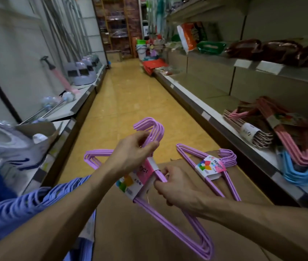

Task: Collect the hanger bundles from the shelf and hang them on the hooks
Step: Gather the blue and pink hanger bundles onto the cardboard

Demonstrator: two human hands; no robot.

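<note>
Two purple bundles' labels (211, 167) read "Hanger"

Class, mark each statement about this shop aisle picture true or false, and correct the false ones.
1. Both hands hold one purple hanger bundle. True.
2. The left hand grips the bundle near its hooks. True.
3. A second purple bundle hangs from a wall hook. False: it lies on the cardboard box.
4. The right hand is empty. False: it holds the bundle below the label.
5. Pink hangers lie on the right shelf. True.
</note>
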